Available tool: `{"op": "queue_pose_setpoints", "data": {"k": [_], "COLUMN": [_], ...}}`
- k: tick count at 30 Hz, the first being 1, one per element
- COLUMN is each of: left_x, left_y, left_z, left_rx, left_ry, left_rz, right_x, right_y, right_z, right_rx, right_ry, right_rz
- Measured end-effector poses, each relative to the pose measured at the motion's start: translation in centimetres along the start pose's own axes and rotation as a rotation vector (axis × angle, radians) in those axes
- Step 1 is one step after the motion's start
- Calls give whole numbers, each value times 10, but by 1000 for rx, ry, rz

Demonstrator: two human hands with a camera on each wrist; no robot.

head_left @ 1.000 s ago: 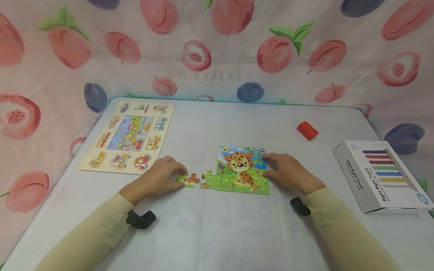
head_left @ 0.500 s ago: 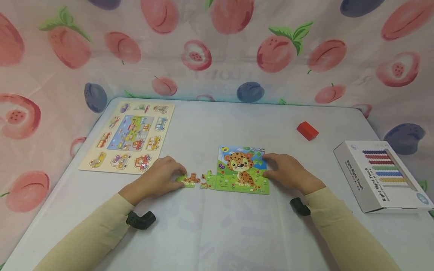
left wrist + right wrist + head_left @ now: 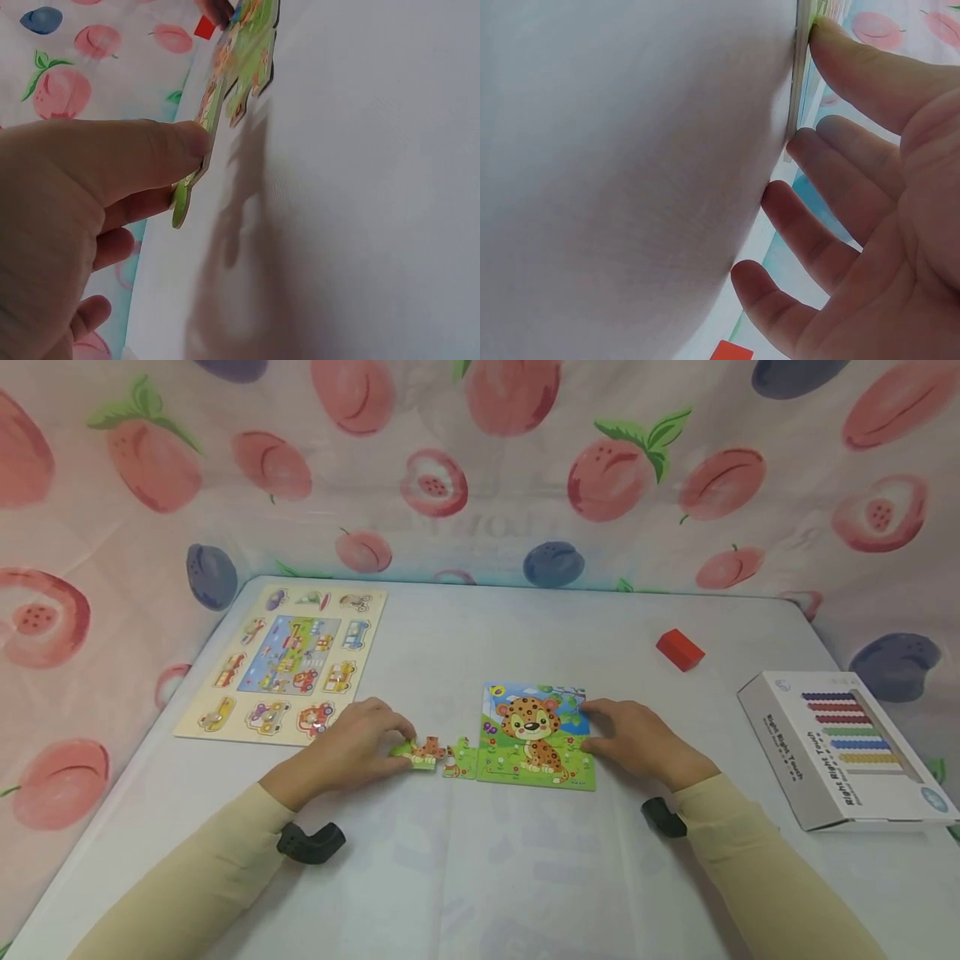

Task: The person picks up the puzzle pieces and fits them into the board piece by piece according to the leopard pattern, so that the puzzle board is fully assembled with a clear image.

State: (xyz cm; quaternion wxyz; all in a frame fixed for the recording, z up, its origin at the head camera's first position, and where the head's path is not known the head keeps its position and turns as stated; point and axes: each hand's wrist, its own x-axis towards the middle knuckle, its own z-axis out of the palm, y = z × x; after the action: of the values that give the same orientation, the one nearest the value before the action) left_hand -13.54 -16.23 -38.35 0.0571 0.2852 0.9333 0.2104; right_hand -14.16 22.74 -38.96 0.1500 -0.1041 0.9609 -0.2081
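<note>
My left hand (image 3: 348,747) pinches a leopard-print jigsaw piece (image 3: 429,752) between thumb and fingers, just left of another green jigsaw piece (image 3: 462,760). In the left wrist view the pinched piece (image 3: 207,124) is slightly above the white table, its edge toward the camera. The green piece lies against the left edge of a square leopard jigsaw puzzle (image 3: 528,731). At that puzzle's right side is my right hand (image 3: 637,739), its thumb and forefinger touching the edge. In the right wrist view the other fingers (image 3: 806,232) spread, fairly straight, by the table surface.
A wooden vehicle peg puzzle (image 3: 292,664) lies at the back left. A red block (image 3: 680,649) sits at the back right. A white box (image 3: 847,752) with coloured bead rows stands at the right. Fruit-print cloth (image 3: 495,477) hangs behind the table.
My left hand has raised the leopard-print piece slightly and shifted it a little right, toward the green piece. The right hand and square puzzle have stayed put.
</note>
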Motion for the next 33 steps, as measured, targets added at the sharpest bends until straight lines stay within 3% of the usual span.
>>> {"op": "queue_pose_setpoints", "data": {"k": [13,23,33], "left_x": [21,41,58], "left_y": [25,49,62], "left_z": [10,20,37], "left_rx": [-4,23,25], "left_ry": [14,-15,-27], "left_rz": [107,96,141], "right_x": [2,2,2], "right_y": [2,2,0], "right_z": [1,2,1], "right_rx": [-6,-5,-7], "right_ry": [5,10,6], "right_rz": [-4,-14,-6]}}
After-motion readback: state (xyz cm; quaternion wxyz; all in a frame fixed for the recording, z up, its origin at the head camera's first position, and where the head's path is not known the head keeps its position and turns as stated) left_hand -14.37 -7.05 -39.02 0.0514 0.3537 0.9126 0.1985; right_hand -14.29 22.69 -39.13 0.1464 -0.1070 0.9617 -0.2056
